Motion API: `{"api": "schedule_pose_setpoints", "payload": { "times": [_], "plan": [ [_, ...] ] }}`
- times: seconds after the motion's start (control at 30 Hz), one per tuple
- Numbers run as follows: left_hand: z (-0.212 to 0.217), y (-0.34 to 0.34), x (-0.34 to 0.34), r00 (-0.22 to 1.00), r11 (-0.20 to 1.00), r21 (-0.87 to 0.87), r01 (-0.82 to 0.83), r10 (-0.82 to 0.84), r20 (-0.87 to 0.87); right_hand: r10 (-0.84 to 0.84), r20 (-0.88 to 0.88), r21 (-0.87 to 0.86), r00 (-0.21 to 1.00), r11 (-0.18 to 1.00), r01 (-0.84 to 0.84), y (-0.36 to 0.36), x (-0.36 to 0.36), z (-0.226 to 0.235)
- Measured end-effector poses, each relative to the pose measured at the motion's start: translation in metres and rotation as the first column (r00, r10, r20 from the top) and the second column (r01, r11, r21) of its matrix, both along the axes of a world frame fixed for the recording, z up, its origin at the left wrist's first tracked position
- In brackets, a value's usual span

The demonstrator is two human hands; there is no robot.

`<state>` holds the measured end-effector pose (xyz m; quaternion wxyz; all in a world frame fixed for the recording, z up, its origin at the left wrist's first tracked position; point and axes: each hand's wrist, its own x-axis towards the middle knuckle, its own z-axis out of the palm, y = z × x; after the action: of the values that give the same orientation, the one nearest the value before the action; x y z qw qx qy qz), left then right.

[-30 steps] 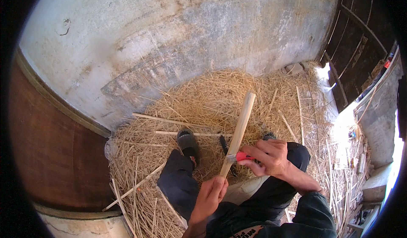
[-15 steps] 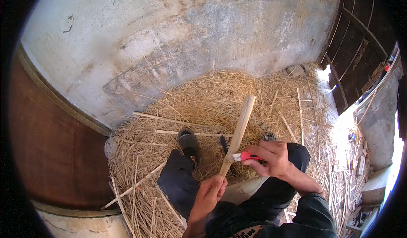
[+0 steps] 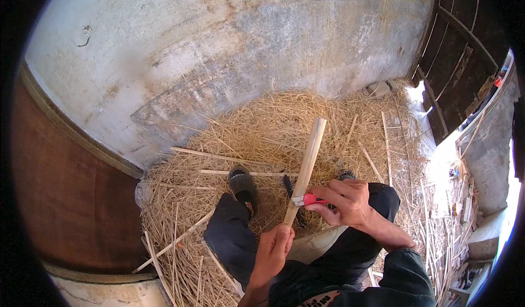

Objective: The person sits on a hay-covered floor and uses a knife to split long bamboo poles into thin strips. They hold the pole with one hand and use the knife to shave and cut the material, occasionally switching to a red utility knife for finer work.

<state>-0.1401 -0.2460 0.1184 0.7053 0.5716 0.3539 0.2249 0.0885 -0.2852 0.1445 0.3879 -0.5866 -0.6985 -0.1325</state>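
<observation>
A pale split length of bamboo or wood [image 3: 310,156] slants up and away from me between my knees. Its lower end is gripped in my left hand [image 3: 272,252], thumb on top and fingers curled around it. My right hand [image 3: 353,203] is closed on a red utility knife [image 3: 314,198], most of whose handle the fingers cover. The knife's pale metal tip lies across the strip, a little above my left hand. Just past the strip, a dark narrow tool [image 3: 288,185] lies on the floor, partly hidden behind it.
Straw-like shavings [image 3: 262,115] cover the floor, with several long thin strips [image 3: 219,155] among them. My dark shoe [image 3: 241,186] rests on the shavings. A stained wall [image 3: 229,50] rises ahead, a brown panel [image 3: 76,181] stands left, and dark boards [image 3: 459,55] hang at right.
The knife has shifted slightly left, its tip now farther across the strip. The strip has turned a little and its top end has moved slightly left and up.
</observation>
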Motion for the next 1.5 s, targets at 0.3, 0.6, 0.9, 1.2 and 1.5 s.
{"api": "schedule_pose_setpoints", "payload": {
  "times": [0.3, 0.6, 0.9, 1.2, 1.5],
  "plan": [
    [-0.018, -0.022, -0.019, 0.995, 0.995, -0.023, 0.095, -0.095, -0.03, -0.389, -0.377, -0.031, 0.841, 0.912, 0.408, 0.021, 0.065, 0.037],
    [-0.013, 0.014, -0.02, 0.998, 0.981, -0.187, 0.055, -0.057, -0.004, -0.075, -0.359, -0.092, 0.93, 0.995, 0.045, 0.006, 0.037, 0.017],
    [-0.007, 0.014, -0.003, 0.982, 0.939, -0.325, 0.111, -0.053, 0.181, 0.079, -0.105, -0.054, 0.991, 0.995, -0.085, 0.003, 0.0, -0.004],
    [-0.011, 0.009, -0.012, 0.987, 0.936, -0.338, 0.101, -0.052, 0.151, -0.013, -0.064, -0.025, 0.998, 1.0, 0.012, 0.005, 0.006, 0.0],
    [-0.022, -0.023, -0.046, 0.986, 0.881, -0.471, -0.032, -0.048, -0.158, -0.354, -0.351, -0.045, 0.867, 0.931, 0.362, 0.017, 0.078, 0.053]
  ]
}}
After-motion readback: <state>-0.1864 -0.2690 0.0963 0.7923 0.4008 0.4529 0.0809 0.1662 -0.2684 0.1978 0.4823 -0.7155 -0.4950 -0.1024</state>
